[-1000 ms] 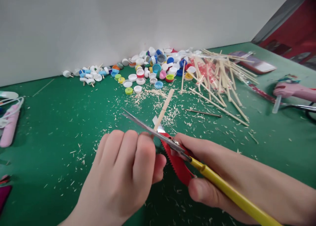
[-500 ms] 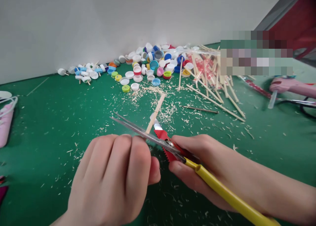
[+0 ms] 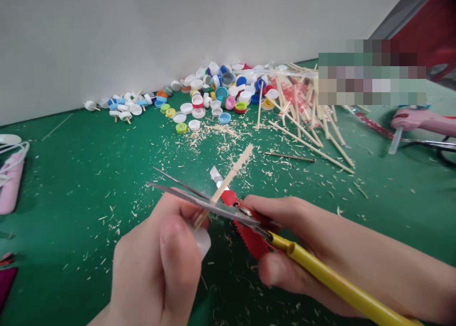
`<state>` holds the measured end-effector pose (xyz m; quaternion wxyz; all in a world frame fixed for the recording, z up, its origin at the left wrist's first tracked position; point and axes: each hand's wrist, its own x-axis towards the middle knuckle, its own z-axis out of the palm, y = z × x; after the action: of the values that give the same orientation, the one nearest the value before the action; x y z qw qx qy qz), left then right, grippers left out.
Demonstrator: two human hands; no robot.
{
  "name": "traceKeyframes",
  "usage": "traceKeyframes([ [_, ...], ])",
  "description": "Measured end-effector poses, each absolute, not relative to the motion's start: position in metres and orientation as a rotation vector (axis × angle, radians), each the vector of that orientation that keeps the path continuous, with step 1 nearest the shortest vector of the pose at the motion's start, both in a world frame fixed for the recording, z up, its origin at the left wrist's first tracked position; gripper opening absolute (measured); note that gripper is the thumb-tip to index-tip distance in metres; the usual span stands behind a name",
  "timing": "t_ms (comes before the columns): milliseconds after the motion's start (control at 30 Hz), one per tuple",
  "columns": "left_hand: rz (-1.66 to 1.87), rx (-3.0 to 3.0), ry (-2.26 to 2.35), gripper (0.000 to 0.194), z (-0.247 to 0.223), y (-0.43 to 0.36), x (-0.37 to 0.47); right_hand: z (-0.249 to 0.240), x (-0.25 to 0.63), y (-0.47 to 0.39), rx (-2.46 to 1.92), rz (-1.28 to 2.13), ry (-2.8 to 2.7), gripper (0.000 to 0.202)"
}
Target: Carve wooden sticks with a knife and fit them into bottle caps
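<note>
My left hand is closed around a white bottle cap, which is mostly hidden by the thumb and fingers. A flat wooden stick rises from this hand, up and to the right. My right hand grips scissors with yellow handles together with a red utility knife. The scissor blades are slightly parted and cross the stick just above my left hand. Behind the stick, the knife's pale blade tip points away from me.
Loose bottle caps in many colours lie along the wall, with caps on sticks to their left. Wooden sticks, a thin metal rod and a pink glue gun are to the right. Wood shavings litter the green table.
My left hand has turned over, bringing its thumb and part of the cap into sight. The stick has shifted right and leans more. The scissor blades have parted a little.
</note>
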<state>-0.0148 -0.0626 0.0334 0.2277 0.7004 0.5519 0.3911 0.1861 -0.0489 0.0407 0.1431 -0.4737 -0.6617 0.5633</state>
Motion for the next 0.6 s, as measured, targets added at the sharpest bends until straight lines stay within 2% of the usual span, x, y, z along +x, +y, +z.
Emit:
traceKeyframes([
  [433,1.035,2.015,1.754,0.039,0.034,-0.060,-0.007,0.028,0.182,-0.049,-1.397,1.508,-2.004,0.042],
  [600,0.951,1.861,1.765,0.038,0.036,-0.055,-0.011,0.031,0.185,-0.049,-1.383,1.468,-2.024,0.042],
])
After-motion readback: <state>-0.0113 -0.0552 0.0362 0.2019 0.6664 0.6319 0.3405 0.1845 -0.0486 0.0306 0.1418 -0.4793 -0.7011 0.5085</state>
